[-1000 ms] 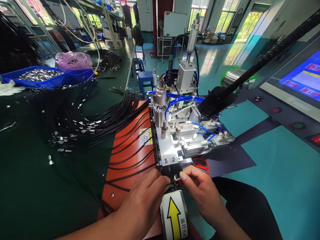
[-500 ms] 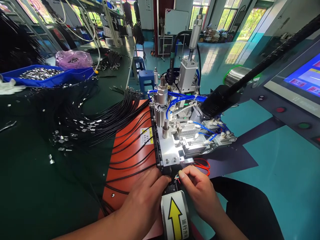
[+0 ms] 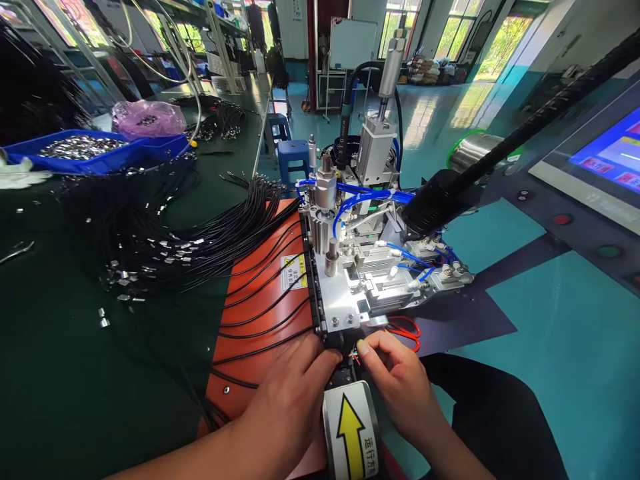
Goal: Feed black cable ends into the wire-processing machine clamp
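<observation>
Here, both hands (image 3: 296,377) curl, the right (image 3: 399,369) pinching thin wires (image 3: 355,356).

The dark green worktop (image 3: 50,373) carries a blue tray (image 3: 113,163) of small metal parts (image 3: 83,147), a heap of black cables (image 3: 230,233) and a loose metal piece (image 3: 103,319).

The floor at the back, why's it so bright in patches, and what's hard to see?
In the head view, the floor seems to mirror the glaring windows; the machine gleams; the black bundle at upper left sinks into darkness; the wires at the right hand are too tiny to see well.
</observation>
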`<state>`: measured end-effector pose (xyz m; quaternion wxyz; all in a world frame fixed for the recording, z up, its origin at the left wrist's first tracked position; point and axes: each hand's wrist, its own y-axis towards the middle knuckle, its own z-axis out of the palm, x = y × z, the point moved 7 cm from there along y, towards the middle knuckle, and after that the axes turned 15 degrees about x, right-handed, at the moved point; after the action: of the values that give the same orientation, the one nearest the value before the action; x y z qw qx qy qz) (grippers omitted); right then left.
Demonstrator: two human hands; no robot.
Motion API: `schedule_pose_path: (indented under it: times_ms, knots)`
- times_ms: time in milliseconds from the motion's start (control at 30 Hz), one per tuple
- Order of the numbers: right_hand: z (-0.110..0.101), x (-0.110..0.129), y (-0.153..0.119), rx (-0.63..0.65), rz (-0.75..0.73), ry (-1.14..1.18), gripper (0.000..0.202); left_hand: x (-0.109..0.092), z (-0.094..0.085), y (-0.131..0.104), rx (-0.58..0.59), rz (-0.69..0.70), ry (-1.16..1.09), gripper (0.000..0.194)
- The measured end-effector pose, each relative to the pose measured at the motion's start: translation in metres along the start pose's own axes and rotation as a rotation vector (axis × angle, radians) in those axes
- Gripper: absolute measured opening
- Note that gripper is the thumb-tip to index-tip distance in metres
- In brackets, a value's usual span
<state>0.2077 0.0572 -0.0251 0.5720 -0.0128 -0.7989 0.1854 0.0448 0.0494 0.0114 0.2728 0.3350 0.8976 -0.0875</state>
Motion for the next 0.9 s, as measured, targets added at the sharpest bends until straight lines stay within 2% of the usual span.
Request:
schedule_pose_path:
  times_ms: [200,433,567,733,900]
  knots:
    - [0.001,-0.002,0.000,0.004,-0.010,-0.006,0.032,-0.002,0.001,0.002,0.011,0.025,0.077,0.035]
    - [0.003,-0.002,-0.001,-0.016,-0.028,-0.049,0.031,-0.005,-0.002,0.002,0.037,0.050,0.130,0.024]
    - [0.004,-0.002,-0.001,-0.040,-0.063,-0.090,0.030,-0.009,-0.006,0.003,0.107,0.053,0.132,0.022]
    - [0.004,-0.004,0.001,-0.048,-0.072,-0.103,0.029,-0.018,-0.014,0.002,0.148,0.128,0.279,0.034]
    - [-0.002,-0.007,-0.008,-0.050,0.012,-0.028,0.032,-0.018,-0.010,-0.002,0.189,0.135,0.393,0.046]
